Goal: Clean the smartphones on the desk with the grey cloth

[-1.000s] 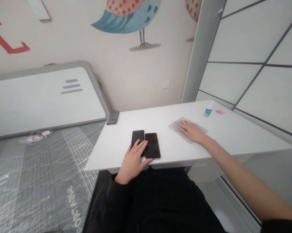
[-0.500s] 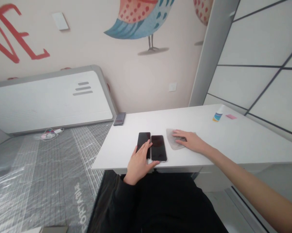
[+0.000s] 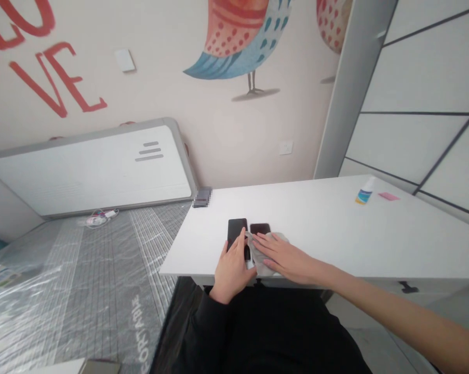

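Observation:
Two black phones lie side by side, screens up, near the front edge of a white table (image 3: 335, 228). My left hand (image 3: 231, 267) rests flat on the left phone (image 3: 236, 228), fingers together. My right hand (image 3: 286, 258) presses a grey cloth (image 3: 258, 255) flat onto the right phone (image 3: 259, 228), covering most of its screen. Only the far end of that phone shows.
A small spray bottle (image 3: 363, 191) and a pink slip (image 3: 388, 196) sit at the table's far right. A blurred dark object (image 3: 202, 197) lies at the far left corner. A plastic-wrapped mattress (image 3: 82, 291) is on the left, with a white panel (image 3: 90, 171) leaning on the wall.
My right hand slid the grey cloth leftwards across the table and onto the right phone. My left hand stayed on the left phone. The camera view shifted.

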Motion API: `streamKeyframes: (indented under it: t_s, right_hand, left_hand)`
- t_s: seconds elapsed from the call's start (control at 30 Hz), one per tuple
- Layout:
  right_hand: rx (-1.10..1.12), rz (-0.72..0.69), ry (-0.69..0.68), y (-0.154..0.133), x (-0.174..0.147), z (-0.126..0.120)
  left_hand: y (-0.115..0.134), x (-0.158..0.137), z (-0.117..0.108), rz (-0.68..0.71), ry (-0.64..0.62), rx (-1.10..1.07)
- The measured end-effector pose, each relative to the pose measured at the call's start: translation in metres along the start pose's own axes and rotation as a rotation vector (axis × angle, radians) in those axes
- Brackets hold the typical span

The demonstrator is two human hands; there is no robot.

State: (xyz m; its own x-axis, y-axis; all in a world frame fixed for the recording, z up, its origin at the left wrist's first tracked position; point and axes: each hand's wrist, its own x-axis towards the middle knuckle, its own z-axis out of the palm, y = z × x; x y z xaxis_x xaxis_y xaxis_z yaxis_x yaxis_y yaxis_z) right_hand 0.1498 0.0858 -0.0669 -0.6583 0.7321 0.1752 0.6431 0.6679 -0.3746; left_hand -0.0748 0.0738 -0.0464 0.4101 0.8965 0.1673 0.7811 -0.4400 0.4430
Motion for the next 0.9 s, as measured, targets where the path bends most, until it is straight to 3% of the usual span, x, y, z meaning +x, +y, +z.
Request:
streamKeyframes:
  t_s: [0.1, 0.23, 0.33, 0.47, 0.57, 0.63, 0.8, 0.9]
  right_hand:
    - [-0.118, -0.005, -0.023, 0.011, -0.005, -0.001]
    - [-0.242, 0.172, 0.031, 0.029, 0.029, -0.009]
    - [-0.261, 0.196, 0.048, 0.025, 0.044, -0.002]
    - [-0.252, 0.070, 0.044, 0.004, 0.015, 0.017]
    - [-0.225, 0.026, 0.000, -0.002, 0.000, 0.018]
    - [-0.219, 0.103, -0.031, 0.002, 0.012, 0.011]
    - [-0.224, 0.232, 0.050, 0.021, 0.065, 0.001]
    - [-0.215, 0.194, 0.045, 0.012, 0.056, 0.012]
  left_hand:
    - [0.001, 0.001, -0.001, 0.006, -0.007, -0.028]
    - [0.003, 0.002, -0.004, -0.040, -0.010, -0.063]
    - [0.002, 0.001, -0.004, -0.058, 0.005, -0.064]
    - [-0.001, 0.000, -0.001, -0.033, -0.004, -0.042]
    - [-0.002, 0.000, -0.001, -0.020, -0.007, -0.042]
    - [-0.004, 0.001, -0.001, -0.009, -0.003, -0.050]
    - [-0.010, 0.004, -0.002, -0.001, 0.007, -0.043]
    - [-0.012, 0.005, -0.003, -0.011, 0.004, -0.047]
